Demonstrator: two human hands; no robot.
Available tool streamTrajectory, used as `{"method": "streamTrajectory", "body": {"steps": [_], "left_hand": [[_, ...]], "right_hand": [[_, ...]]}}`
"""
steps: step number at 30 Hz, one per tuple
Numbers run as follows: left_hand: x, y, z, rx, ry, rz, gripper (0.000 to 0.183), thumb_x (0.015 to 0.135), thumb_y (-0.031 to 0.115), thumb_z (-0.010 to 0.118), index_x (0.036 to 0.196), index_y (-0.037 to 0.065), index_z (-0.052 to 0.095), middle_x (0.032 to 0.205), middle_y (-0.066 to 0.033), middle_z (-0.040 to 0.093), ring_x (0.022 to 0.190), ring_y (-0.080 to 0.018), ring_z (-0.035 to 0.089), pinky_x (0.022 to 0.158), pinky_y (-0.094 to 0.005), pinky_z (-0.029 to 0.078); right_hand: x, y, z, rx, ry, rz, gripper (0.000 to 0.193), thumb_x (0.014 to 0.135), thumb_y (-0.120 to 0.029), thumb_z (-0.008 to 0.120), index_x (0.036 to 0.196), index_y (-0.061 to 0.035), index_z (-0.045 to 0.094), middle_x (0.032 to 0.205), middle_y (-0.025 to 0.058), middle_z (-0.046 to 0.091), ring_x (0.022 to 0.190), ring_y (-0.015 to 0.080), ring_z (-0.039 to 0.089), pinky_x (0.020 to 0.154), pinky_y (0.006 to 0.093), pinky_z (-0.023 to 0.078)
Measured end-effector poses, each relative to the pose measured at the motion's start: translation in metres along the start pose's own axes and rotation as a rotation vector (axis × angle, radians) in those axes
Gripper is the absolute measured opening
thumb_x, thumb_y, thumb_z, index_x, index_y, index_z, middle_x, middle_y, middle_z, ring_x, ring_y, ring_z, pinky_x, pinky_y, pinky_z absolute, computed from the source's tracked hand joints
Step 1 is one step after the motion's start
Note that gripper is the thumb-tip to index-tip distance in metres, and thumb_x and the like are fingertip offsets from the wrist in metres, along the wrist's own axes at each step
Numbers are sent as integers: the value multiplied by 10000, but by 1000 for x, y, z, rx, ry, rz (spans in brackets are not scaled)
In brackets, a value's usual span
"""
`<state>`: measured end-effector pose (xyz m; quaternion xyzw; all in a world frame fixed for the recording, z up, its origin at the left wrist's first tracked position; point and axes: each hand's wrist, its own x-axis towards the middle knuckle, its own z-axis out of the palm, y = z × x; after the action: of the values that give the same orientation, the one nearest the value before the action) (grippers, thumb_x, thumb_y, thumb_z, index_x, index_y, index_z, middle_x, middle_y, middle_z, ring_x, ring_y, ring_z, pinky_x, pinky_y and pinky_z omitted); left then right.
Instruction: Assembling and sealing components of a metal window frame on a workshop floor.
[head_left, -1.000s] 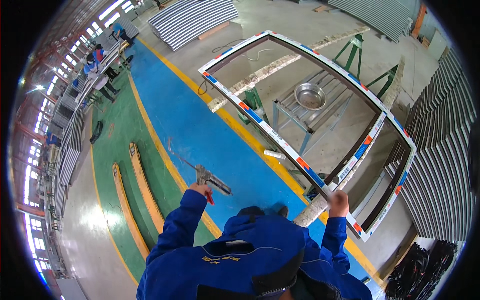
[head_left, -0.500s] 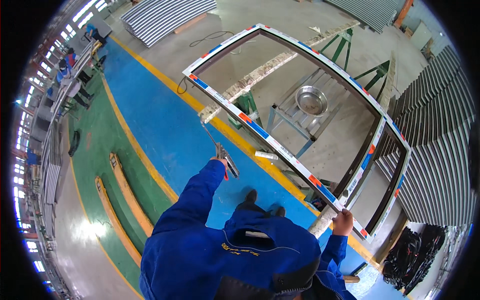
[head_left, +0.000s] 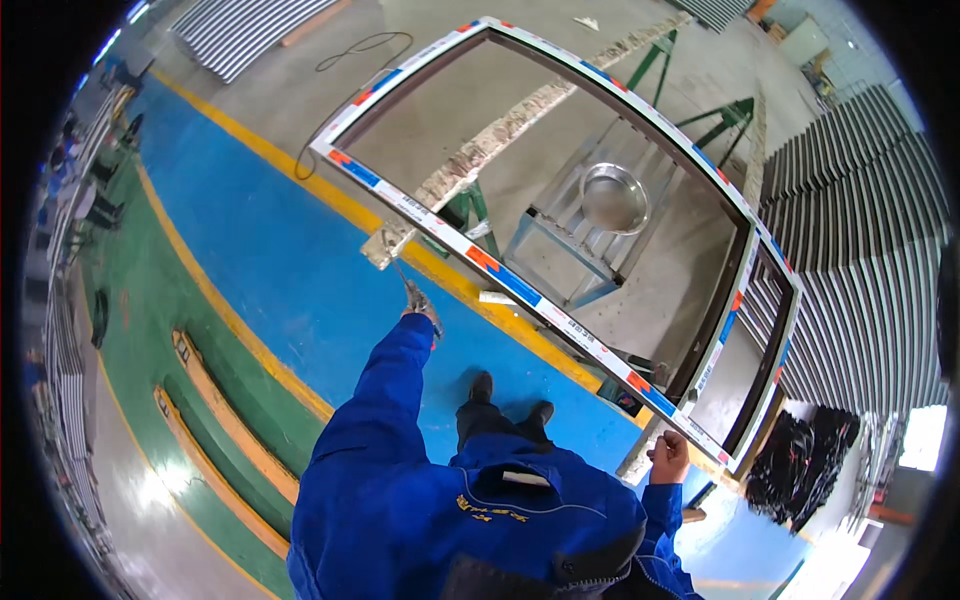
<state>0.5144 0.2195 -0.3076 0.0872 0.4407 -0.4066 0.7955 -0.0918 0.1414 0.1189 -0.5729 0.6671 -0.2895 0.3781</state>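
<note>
A large window frame with white, blue and orange protective film lies across padded beams in front of me, with a narrower section at its right end. My left hand is closed around a caulking gun, a silvery tool whose thin rod points toward the end of the left padded beam. Close to the frame's near right corner, my right hand is raised with curled fingers, apart from the film-covered edge. Whether anything small is between those fingers is hidden.
Beyond the frame stands a metal stool with a steel basin on it. Green trestles support the beams. A white tube is below the frame. Stacked metal profiles rise at right; orange forks lie at left.
My right hand has let go of the frame's near edge and drawn back slightly. The caulking gun has turned in my left hand. My view has shifted, moving the frame left and up in the picture.
</note>
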Motion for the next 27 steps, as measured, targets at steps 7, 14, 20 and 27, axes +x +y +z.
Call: {"method": "streamTrajectory", "body": {"steps": [7, 14, 20, 27], "left_hand": [[15, -22, -6, 266, 116, 219, 338, 1002, 255, 440, 1272, 78, 542, 1108, -135, 629, 970, -264, 620, 853, -416, 530], [-22, -35, 21, 789, 251, 222, 272, 986, 247, 460, 1164, 77, 574, 1025, -143, 651, 877, -272, 640, 754, -452, 532], [-55, -60, 33, 1371, 393, 170, 225, 967, 223, 461, 1037, 72, 612, 940, -153, 676, 784, -284, 660, 645, -491, 531], [-111, 33, -25, 1491, -238, 131, 143, 730, 191, 711, 724, 50, 690, 712, -191, 675, 545, -294, 622, 495, -461, 508]], "right_hand": [[-6, 1, 4, -13, 20, -1, 194, 888, -83, 611, 1051, 21, 591, 840, 72, 635, 588, 120, 609, 548, 239, 500], [-2, -7, 6, 1, 40, 47, 169, 887, -79, 607, 1027, 16, 600, 826, 61, 636, 596, 104, 611, 545, 236, 505], [19, -29, 23, 19, 25, -59, 123, 877, -53, 607, 989, -4, 600, 782, 65, 638, 619, 106, 626, 575, 233, 508], [64, -35, 76, 57, -180, -368, 134, 877, -69, 602, 1007, -33, 604, 773, 47, 608, 672, 93, 587, 609, 231, 485]]}}
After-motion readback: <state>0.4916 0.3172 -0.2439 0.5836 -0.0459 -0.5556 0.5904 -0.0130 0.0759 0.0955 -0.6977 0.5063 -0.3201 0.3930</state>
